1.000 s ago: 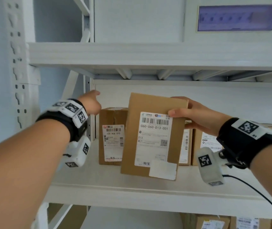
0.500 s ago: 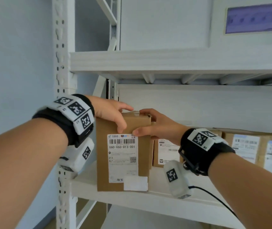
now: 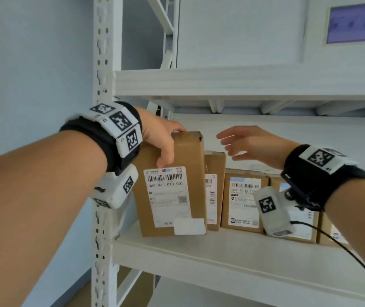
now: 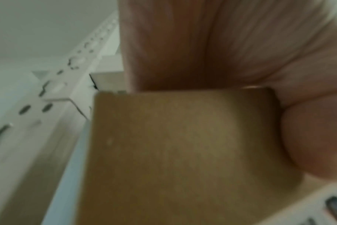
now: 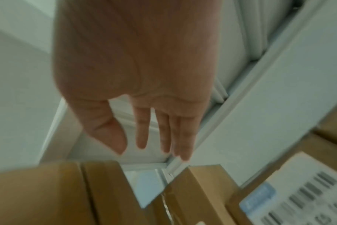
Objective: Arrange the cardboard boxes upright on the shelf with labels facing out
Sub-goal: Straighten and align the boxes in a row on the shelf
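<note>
1. Your right hand [image 3: 250, 144] has let go and hangs open at 3 o'clock of the tall box [image 3: 170, 185].
2. Your left hand [image 3: 161, 138] still grips its top; it now stands upright on the shelf [image 3: 221, 260], label out, so placement looks nearly done.

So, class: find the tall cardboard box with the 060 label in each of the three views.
Head: tall box stands at the shelf's left end, left hand gripping its top.
Left wrist: box fills the lower centre.
Right wrist: box at lower left.
Shared landmark: white slotted shelf post, seen in head and left wrist views only.
</note>
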Demonstrator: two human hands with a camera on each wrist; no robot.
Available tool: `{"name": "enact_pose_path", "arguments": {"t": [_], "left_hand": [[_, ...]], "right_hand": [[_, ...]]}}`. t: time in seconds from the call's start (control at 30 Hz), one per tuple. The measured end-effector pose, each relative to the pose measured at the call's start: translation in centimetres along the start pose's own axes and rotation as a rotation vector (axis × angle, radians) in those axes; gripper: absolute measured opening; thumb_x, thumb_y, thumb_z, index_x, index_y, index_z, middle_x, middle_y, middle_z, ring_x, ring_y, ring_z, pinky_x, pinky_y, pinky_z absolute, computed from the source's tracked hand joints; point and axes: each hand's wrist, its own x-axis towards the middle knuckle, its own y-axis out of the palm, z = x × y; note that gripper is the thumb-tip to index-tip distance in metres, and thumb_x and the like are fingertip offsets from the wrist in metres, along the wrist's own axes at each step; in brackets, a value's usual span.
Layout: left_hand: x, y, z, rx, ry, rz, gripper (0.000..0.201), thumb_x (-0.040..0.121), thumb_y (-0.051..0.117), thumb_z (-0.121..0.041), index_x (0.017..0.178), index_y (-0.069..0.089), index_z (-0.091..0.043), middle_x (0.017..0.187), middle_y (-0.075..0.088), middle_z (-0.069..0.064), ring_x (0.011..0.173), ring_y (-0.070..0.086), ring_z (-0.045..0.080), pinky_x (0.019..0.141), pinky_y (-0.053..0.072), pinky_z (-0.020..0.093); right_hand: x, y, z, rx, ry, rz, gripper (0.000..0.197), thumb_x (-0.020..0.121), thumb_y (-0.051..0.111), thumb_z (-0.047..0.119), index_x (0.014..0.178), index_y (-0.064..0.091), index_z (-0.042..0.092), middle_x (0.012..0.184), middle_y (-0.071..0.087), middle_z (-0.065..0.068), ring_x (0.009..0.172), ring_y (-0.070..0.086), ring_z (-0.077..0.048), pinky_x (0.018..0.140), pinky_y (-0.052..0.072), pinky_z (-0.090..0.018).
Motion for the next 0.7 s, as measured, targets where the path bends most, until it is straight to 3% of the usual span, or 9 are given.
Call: {"name": "enact_pose_path", "arguments": {"t": [0.07,0.17,0.27,0.33,0.43,0.5,0.63,0.7], "left_hand": [[-0.5,-1.0,0.3,0.053,-0.039,-0.053,0.093,0.072,0.07,0.004,0.149,0.027,-0.026,0.118,0.045,0.002,0.102,0.049,0.024,0.061,0.047,0.027],[-0.2,-1.3,0.7,0.124,-0.089,-0.089,0.088,0.072,0.066,0.003,0.147,0.031,-0.024,0.116,0.04,0.001,0.101,0.041,0.022,0.058,0.04,0.026],[0.8,-0.6,1.5,0.181,-0.142,-0.067,0.097,0.067,0.068,0.001,0.15,0.023,-0.023,0.128,0.041,0.003,0.109,0.043,0.024,0.077,0.049,0.034],[1.5,-0.2,1.9,0.227,-0.17,-0.046,0.103,0.065,0.069,-0.001,0.152,0.019,-0.025,0.14,0.039,0.007,0.121,0.043,0.029,0.093,0.049,0.043],[2.6,0.1,1.7,0.285,-0.177,-0.029,0.1,0.067,0.067,-0.001,0.151,0.019,-0.024,0.143,0.038,0.009,0.123,0.045,0.031,0.096,0.049,0.047],[3.4,0.2,1.6,0.323,-0.181,-0.013,0.098,0.064,0.067,-0.002,0.149,0.024,-0.023,0.139,0.041,0.01,0.118,0.049,0.032,0.094,0.051,0.047],[5.5,0.4,1.3,0.392,-0.206,0.037,0.113,0.044,0.069,-0.007,0.148,0.028,-0.024,0.144,0.039,0.009,0.12,0.051,0.036,0.092,0.052,0.049],[6.4,0.3,1.1,0.425,-0.201,0.056,0.111,0.046,0.07,-0.006,0.148,0.03,-0.02,0.145,0.039,0.011,0.123,0.05,0.038,0.093,0.052,0.05]], "right_hand": [[1.3,0.5,-0.5,-0.215,-0.047,-0.139,0.039,0.084,0.063,0.008,0.12,0.061,0.022,0.124,0.062,-0.002,0.112,0.059,-0.018,0.099,0.048,-0.036],[3.0,2.4,-1.5,-0.496,-0.112,-0.135,0.049,0.085,0.068,0.022,0.131,0.053,0.025,0.136,0.055,0.0,0.124,0.053,-0.018,0.104,0.042,-0.032],[3.9,4.5,-2.0,-0.686,-0.102,-0.02,0.06,0.088,0.064,0.029,0.143,0.04,0.025,0.144,0.048,0.0,0.129,0.048,-0.02,0.104,0.038,-0.03],[4.5,5.3,-2.3,-0.779,-0.12,0.016,0.049,0.089,0.061,0.028,0.136,0.048,0.023,0.13,0.058,-0.003,0.119,0.055,-0.022,0.095,0.043,-0.029],[4.9,5.3,-2.7,-0.799,-0.123,-0.005,0.031,0.09,0.057,0.024,0.12,0.059,0.021,0.114,0.06,-0.002,0.105,0.059,-0.021,0.086,0.044,-0.028],[5.0,5.1,-2.9,-0.793,-0.113,-0.033,0.036,0.09,0.056,0.023,0.126,0.057,0.021,0.119,0.059,-0.003,0.107,0.057,-0.021,0.091,0.044,-0.029],[5.2,5.2,-3.1,-0.799,-0.142,-0.061,0.039,0.089,0.056,0.022,0.128,0.056,0.02,0.123,0.059,-0.004,0.109,0.057,-0.021,0.094,0.044,-0.03],[5.2,5.0,-3.2,-0.787,-0.145,-0.068,0.039,0.087,0.058,0.02,0.126,0.056,0.021,0.123,0.059,-0.004,0.109,0.057,-0.021,0.094,0.046,-0.031]]}}
